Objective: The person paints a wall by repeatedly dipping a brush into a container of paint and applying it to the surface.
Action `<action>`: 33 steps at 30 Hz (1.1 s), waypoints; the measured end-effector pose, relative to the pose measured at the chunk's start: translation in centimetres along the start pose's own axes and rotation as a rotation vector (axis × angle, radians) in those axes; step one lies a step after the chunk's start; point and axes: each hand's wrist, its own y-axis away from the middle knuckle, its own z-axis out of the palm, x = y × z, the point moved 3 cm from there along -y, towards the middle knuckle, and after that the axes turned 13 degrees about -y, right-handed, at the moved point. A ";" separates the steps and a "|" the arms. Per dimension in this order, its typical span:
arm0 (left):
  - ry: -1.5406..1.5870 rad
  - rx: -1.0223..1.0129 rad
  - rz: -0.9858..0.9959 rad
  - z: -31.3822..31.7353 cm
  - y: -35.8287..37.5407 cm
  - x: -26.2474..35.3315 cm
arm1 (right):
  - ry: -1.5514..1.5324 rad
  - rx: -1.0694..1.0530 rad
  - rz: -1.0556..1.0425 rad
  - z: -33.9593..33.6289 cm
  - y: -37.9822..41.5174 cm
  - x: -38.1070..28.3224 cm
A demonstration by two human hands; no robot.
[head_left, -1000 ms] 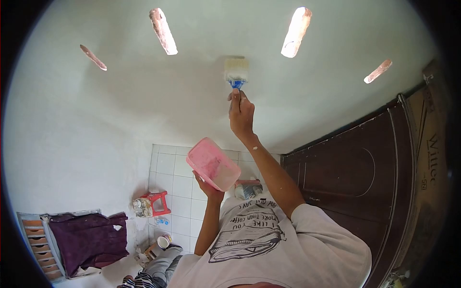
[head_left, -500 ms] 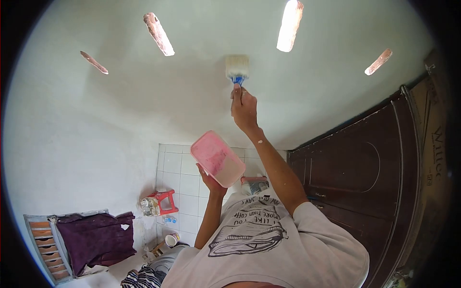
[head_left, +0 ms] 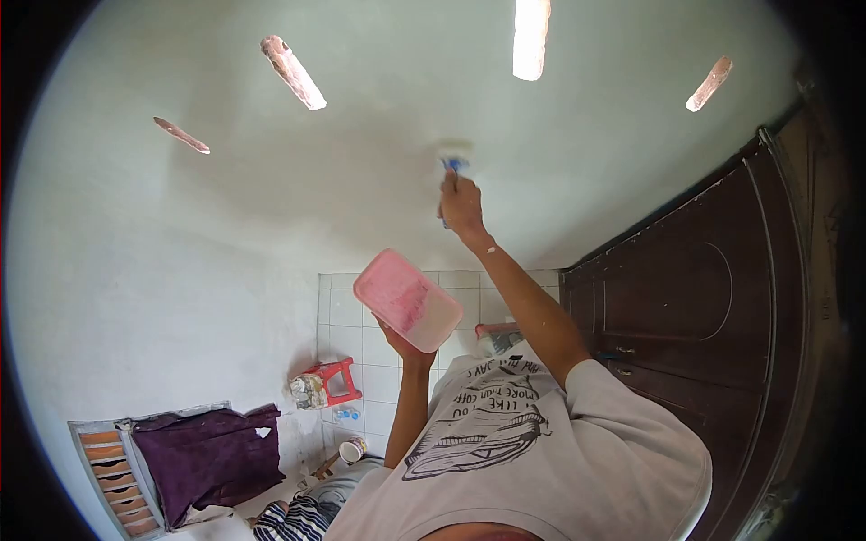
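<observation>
My right hand is closed round the blue handle of a paintbrush. The pale bristles lie against the wall and are smeared by motion. Lower and to the left, my left hand holds a pink plastic tub from beneath, its fingers partly hidden by the tub. The tub is tilted, with whitish paint pooled in its lower corner and streaks on the pink bottom.
A dark brown wooden door stands to the right. At lower left are a red stool, a white bucket, and a purple cloth by a vent. Bright slots pierce the wall above.
The paintbrush and my right hand have moved down the wall, closer to the tub. The view has shifted slightly. My left hand keeps hold of the tub.
</observation>
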 end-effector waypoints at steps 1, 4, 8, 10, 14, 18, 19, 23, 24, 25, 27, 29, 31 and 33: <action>0.034 -0.018 -0.036 -0.2 0.0 -0.3 | 0.004 -0.001 0.002 0.2 0.1 -1.8; 0.047 -0.024 -0.072 -0.8 -0.3 -1.0 | 0.153 0.081 -0.359 0.4 -0.3 -3.8; 0.068 -0.036 -0.056 0.0 -0.9 -1.1 | 0.510 0.182 -0.472 -1.5 -2.6 14.9; 0.119 -0.078 -0.079 0.4 -0.9 -1.0 | 0.500 -0.009 -0.291 -3.1 -3.5 27.3; 0.120 -0.048 -0.111 0.1 -0.6 -1.2 | 0.095 0.066 0.293 -3.1 -0.2 12.2; 0.085 -0.060 -0.094 0.0 -0.1 -1.4 | -0.208 0.011 -0.019 -0.8 0.0 -3.0; 0.081 -0.073 -0.087 -0.1 -0.2 -1.5 | -0.205 0.011 -0.020 -1.2 -0.1 -4.5; 0.002 -0.036 -0.039 -0.4 -0.2 -1.7 | 0.135 0.038 -0.387 -1.9 -0.5 -2.8; 0.050 -0.020 -0.052 0.2 -0.2 -1.7 | 0.234 0.083 -0.381 -2.5 -1.2 1.6; 0.102 -0.005 -0.066 0.5 -0.2 -1.8 | 0.336 0.128 -0.375 -3.1 -1.8 5.8; 0.087 -0.032 -0.071 0.3 -0.1 -1.8 | 0.214 -0.057 0.084 -4.0 -1.6 13.8; 0.074 -0.048 -0.082 -0.1 -0.1 -2.1 | 0.140 -0.040 0.222 -4.4 1.7 11.7; 0.059 -0.055 -0.098 -0.8 -0.1 -2.3 | 0.076 -0.027 0.370 -4.8 3.5 10.3; 0.064 -0.056 -0.108 -0.5 0.0 -2.3 | -0.015 -0.131 0.308 -4.5 2.9 8.8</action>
